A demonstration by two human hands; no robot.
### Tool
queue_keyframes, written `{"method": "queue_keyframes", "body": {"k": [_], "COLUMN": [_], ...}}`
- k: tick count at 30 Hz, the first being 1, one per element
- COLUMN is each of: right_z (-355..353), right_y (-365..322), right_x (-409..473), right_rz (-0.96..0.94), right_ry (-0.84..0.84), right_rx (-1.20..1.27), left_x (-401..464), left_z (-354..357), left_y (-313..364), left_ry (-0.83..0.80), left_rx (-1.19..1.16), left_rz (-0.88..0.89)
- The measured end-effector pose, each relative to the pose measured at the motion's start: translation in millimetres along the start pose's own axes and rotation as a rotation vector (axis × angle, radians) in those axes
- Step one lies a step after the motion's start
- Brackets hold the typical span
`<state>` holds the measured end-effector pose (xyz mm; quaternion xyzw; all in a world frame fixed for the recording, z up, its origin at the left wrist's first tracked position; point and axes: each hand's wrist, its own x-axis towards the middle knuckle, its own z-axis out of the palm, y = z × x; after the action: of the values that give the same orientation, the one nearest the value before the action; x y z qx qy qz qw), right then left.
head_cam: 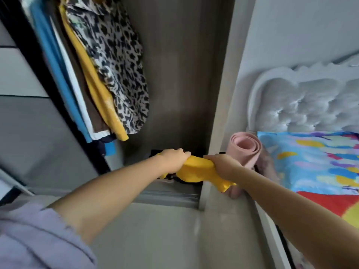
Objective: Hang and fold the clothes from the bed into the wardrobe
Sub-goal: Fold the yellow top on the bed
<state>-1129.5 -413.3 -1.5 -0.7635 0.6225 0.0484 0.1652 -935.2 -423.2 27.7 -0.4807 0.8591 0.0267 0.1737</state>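
Yellow cloth [194, 168], shiny and bunched, stretches sideways low at the wardrobe [174, 74] opening, gripped tight by left hand [173, 159] and right hand [223, 165].

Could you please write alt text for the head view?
Both hands, left hand and right hand, grip a bunched yellow cloth at the foot of an open wardrobe. Hanging clothes are at upper left, a bed at right.

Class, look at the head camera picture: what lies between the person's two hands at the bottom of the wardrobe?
A bunched yellow garment spans the gap; the left hand and right hand each grip one end, seen in the head view.
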Motion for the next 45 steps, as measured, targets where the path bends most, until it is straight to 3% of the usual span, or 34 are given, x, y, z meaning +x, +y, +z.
{"method": "queue_keyframes", "body": {"k": [5, 12, 17, 25, 30, 33, 40, 42, 45], "right_z": [23, 45, 63, 75, 76, 95, 210, 264, 353], "right_y": [-131, -175, -145, -71, -47, -28, 0, 3, 2], "right_x": [67, 145, 219, 376, 482, 546, 650, 651, 636], "right_rz": [-0.171, -0.293, -0.293, -0.155, -0.142, -0.096, -0.054, 0.004, 0.042], "right_ry": [-0.07, -0.229, -0.313, -0.427, -0.411, -0.323, -0.066, -0.077, -0.183], "right_rx": [0.074, 0.016, -0.026, 0.12, 0.11, 0.073, -0.024, -0.118, -0.137], "left_x": [-46, -30, 43, 211, 310, 368, 474, 490, 499], "left_z": [40, 104, 126, 146, 176, 209, 334, 385, 462], "left_y": [-127, -194, -223, -272, -319, -350, -381, -377, -358], "left_ry": [-0.097, -0.18, -0.24, -0.311, -0.268, -0.142, 0.039, 0.025, -0.118], "left_rx": [-0.031, -0.115, -0.192, -0.334, -0.337, -0.317, -0.333, -0.259, -0.16], "left_rz": [-0.15, -0.205, -0.14, -0.045, -0.066, -0.079, -0.075, -0.067, -0.066]}}
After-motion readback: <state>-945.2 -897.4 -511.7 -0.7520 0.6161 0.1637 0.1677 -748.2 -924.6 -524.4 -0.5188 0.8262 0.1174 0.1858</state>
